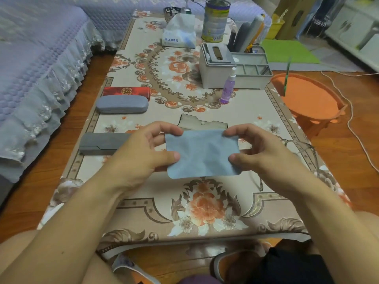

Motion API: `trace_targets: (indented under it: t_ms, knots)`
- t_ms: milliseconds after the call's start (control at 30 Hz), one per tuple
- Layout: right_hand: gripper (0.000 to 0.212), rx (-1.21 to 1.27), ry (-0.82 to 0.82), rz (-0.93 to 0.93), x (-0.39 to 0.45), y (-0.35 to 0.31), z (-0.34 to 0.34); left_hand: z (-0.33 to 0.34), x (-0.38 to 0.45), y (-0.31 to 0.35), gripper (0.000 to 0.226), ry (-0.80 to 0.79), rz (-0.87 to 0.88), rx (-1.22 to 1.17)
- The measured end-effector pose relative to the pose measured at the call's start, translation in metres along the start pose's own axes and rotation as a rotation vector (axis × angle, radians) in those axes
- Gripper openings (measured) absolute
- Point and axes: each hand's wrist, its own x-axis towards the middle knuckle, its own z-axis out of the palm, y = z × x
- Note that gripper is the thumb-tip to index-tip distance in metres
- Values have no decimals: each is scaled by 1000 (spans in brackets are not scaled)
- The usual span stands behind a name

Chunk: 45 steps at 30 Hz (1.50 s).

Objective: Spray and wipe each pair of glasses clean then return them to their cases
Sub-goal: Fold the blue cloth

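A light blue cleaning cloth (202, 153) is stretched flat above the table. My left hand (143, 150) pinches its left edge and my right hand (260, 150) pinches its right edge. Thin-framed glasses (301, 149) lie on the table behind my right hand, partly hidden by it. A clear soft pouch (203, 123) lies just beyond the cloth. On the left sit a dark grey case (102, 143), a grey oval case (122, 104) and a red case (127, 92). A purple spray bottle (227, 89) stands upright at centre right.
A grey organiser box (235, 66), a tissue pack (178, 31) and a tall tin (215, 20) stand at the far end of the flowered table (205, 212). An orange stool (307, 97) is to the right, a sofa (41, 68) to the left.
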Motion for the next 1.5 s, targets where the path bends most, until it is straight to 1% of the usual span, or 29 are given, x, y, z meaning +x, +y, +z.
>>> trace_targets:
  t_ms: [33, 100, 133, 167, 200, 233, 300, 333, 367, 433, 467, 500, 533, 633, 733, 800, 867, 933, 967, 1100, 1167, 1233, 1300, 1367, 1433, 1500]
  knots:
    - [54, -39, 28, -82, -2, -1, 0, 1, -2, 0, 47, 35, 87, 33]
    - [77, -12, 94, -240, -9, -4, 0, 2, -7, 1, 66, 107, 350, 128]
    - [86, 18, 125, -301, -13, -5, 0, 2, -11, 1, 74, 129, 489, 210]
    - [90, 25, 156, -346, -16, -6, 0, 3, -13, 1, 80, 153, 602, 317]
    - [90, 9, 181, -372, -18, -5, 0, 4, -16, -2, 82, 164, 688, 415]
    - [84, -8, 197, -381, -18, -4, 0, 5, -16, -5, 83, 157, 752, 469]
    - [64, -5, 190, -387, -16, -4, -1, 8, -16, -7, 81, 137, 778, 432]
    - [52, -2, 185, -408, -15, -5, -1, 8, -14, -7, 74, 146, 789, 426]
    - [46, 4, 188, -427, -15, -6, 0, 9, -14, -4, 67, 164, 805, 450]
    - [42, 44, 193, -424, -14, -6, 0, 9, -14, -1, 58, 181, 844, 498]
    - [39, 79, 187, -406, -14, -6, -1, 9, -14, -1, 57, 180, 839, 480]
    - [36, 105, 177, -384, -14, -5, -2, 9, -14, -1, 57, 169, 803, 436]
    - [37, 120, 161, -354, -13, -5, -3, 9, -15, 0, 55, 152, 740, 375]
    - [52, 79, 87, -260, -12, -2, -7, 8, -13, 2, 50, 90, 556, 273]
    - [44, 18, 75, -238, -11, -1, -7, 2, -10, 4, 45, 25, 462, 231]
    - [35, 65, 105, -262, -12, -1, -7, -3, -8, 5, 41, -22, 392, 184]
    - [34, 73, 124, -288, -13, -1, -9, -5, -6, 6, 39, -45, 336, 153]
    - [28, 87, 87, -265, -12, -2, -10, -7, -6, 7, 37, -52, 314, 135]
    - [28, 98, 61, -238, -11, -2, -11, -7, -6, 8, 36, -52, 309, 133]
    - [50, 53, 8, -198, -10, -3, -12, -8, -7, 9, 29, -49, 290, 157]
    - [55, 24, -10, -186, -9, -3, -12, -9, -7, 9, 30, -62, 266, 196]
    - [56, 49, -15, -137, -5, 1, -11, -11, -5, 8, 35, -84, 217, 261]
    - [45, 86, 4, -69, -2, 7, -9, -12, -2, 6, 39, -98, 155, 322]
    - [29, 43, 18, -25, 0, 14, -8, -11, 1, 0, 43, -97, 88, 330]
    - [25, -36, 33, 3, 0, 21, -6, -9, 4, -5, 51, -79, 32, 335]
    - [23, -55, 58, 52, -1, 25, -3, -8, 6, -10, 54, -67, 30, 396]
